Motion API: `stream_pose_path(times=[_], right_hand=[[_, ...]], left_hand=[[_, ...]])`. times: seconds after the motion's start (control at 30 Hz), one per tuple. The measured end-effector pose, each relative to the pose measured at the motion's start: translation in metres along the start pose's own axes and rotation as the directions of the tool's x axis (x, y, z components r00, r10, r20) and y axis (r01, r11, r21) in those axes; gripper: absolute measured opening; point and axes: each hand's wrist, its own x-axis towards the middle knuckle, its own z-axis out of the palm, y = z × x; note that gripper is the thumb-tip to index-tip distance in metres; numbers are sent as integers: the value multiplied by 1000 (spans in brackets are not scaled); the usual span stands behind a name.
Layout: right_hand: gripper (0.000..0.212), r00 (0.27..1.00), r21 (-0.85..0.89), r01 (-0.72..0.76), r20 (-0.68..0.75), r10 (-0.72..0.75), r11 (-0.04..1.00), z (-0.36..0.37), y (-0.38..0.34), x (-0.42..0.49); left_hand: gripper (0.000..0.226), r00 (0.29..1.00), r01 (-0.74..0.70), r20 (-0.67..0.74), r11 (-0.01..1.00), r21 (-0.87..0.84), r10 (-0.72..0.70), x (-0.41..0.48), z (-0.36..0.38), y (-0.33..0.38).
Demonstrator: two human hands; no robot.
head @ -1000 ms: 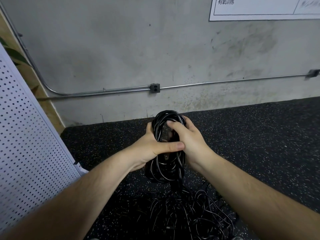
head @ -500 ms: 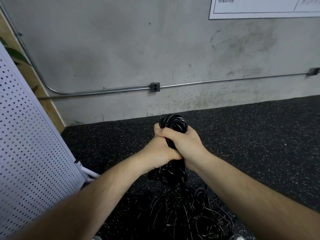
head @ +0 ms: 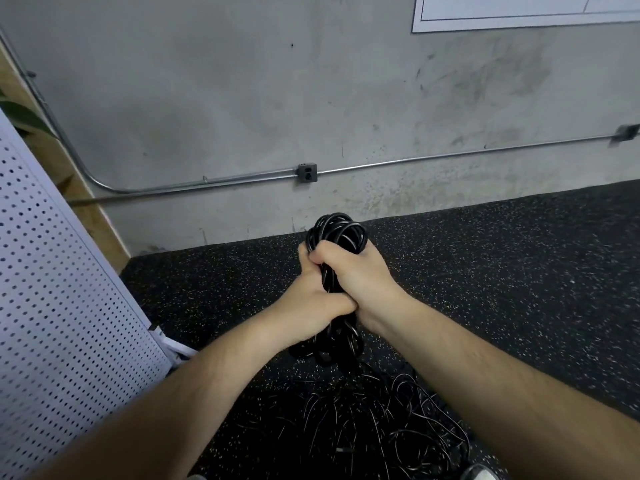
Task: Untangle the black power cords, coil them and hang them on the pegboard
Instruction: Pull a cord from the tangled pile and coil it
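Coiling is partway: left hand (head: 311,299) and right hand (head: 356,275) clamp one coiled cord (head: 341,230); tangled cords (head: 363,427) remain on floor, pegboard (head: 62,289) bare.

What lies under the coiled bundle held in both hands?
A loose tangle of black cords on the speckled floor. The forearms cover its sides; whether it joins the coiled bundle cannot be seen.

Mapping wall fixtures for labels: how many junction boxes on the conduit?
2. The middle box sits on the conduit at mid-wall. The right box is at the frame's right edge and is blurred. Others may lie out of view.
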Motion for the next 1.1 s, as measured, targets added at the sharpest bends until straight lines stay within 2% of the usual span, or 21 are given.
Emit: stream_pose_path(times=[0.07,0.17,0.27,0.3,0.37,0.43,0.53,0.63,0.7,0.73,0.8,0.87,1.0,1.1], right_hand=[[2,997,-81,70,30,-68,994,1,-2,1],[22,989,-265,145,55,-135,953,0,3,14],[62,987,-400,158,60,-146,903,-3,8,28],[73,987,-399,157,82,-135,903,-6,8,31],[84,987,-363,141,121,-104,921,-13,7,34],[80,981,-339,153,165,-101,928,-18,6,35],[74,985,-381,153,132,-110,912,-21,5,30],[82,989,-440,136,117,-94,888,-17,4,26],[85,993,-427,110,81,-83,897,-13,7,25],[84,996,-410,88,59,-70,908,-10,9,25],[79,997,-393,77,38,-68,916,-7,16,26],[68,997,-386,74,63,-54,920,-7,16,25],[49,971,-288,34,235,36,957,-13,12,22],[47,955,-340,-45,261,140,939,-15,20,22]], left_hand=[[57,997,-51,-48,997,59,54,-2,2,2],[62,984,-131,-114,990,53,136,-3,5,0],[57,998,-61,-36,998,-3,60,4,-7,-3],[59,1000,-7,-8,998,-69,6,6,-13,-4],[78,996,90,34,956,-280,-84,10,-24,-9],[77,994,107,42,915,-389,-98,11,-28,-10],[54,989,115,-32,900,-420,-141,17,-30,-12],[28,973,76,-196,974,-214,-119,23,-33,-16],[14,961,0,-278,999,-54,-15,24,-30,-18],[7,954,-35,-297,999,-25,26,25,-29,-19],[7,943,-46,-331,999,-28,34,26,-27,-23],[12,943,-5,-331,994,-114,-33,27,-30,-27],[22,943,-14,-323,964,-265,-76,26,-36,-29],[27,918,-10,-368,919,-395,-149,28,-43,-26]])
